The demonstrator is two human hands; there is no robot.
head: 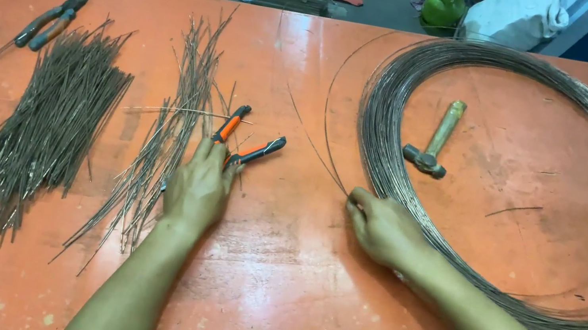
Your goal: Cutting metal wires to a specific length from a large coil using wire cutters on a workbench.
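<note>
Orange table (pixel 273 282), scuffed; cluttered floor beyond. Left hand (pixel 199 190) rests on cutters (pixel 245 144), fingers flat, cut wire pieces (pixel 166 134) just left. Right hand (pixel 380 224) pinches loose wire end (pixel 317 149); wire coil (pixel 384 157) and hammer (pixel 435 140) beyond it.

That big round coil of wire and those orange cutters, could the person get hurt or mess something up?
Maybe. The right hand pinches a loose strand of the big grey wire coil; springy wire might whip back when let go or cut. The left hand rests on the orange-and-black cutters beside the thin cut wire pieces, whose sharp ends could prick fingers. The wooden-handled hammer lying inside the coil could snag loops.
</note>
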